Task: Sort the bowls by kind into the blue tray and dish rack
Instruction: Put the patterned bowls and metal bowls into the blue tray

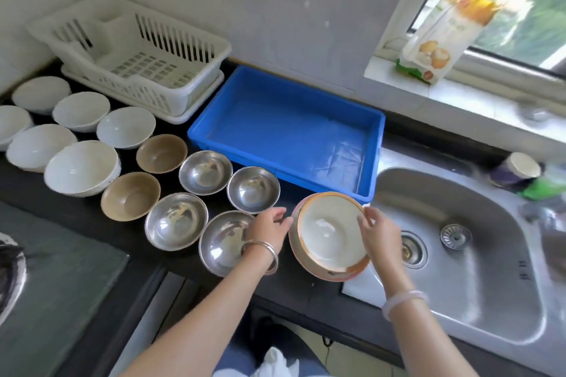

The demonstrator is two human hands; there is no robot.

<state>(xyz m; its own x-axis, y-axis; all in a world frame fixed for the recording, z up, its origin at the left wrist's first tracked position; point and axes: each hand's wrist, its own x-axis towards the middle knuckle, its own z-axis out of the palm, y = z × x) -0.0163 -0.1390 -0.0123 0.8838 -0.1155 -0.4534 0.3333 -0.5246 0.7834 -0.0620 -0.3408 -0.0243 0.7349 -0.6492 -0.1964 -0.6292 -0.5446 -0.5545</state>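
Note:
An orange-rimmed cream bowl (327,232) sits tilted at the counter's edge by the sink, apparently nested in a second one. My right hand (379,232) grips its right rim. My left hand (269,228) hovers at its left rim with fingers apart, touching or nearly touching. The blue tray (284,95) and the white dish rack (92,27) stand at the back, both holding nothing. Left of my hands lie several steel bowls (176,220), two brown bowls (130,196) and several white bowls (81,167), all upright on the black counter.
A steel sink (477,254) lies to the right, with a cup (516,171) and a green item at its far rim. A carton (444,18) stands on the window sill. A stove top (55,278) is at the lower left.

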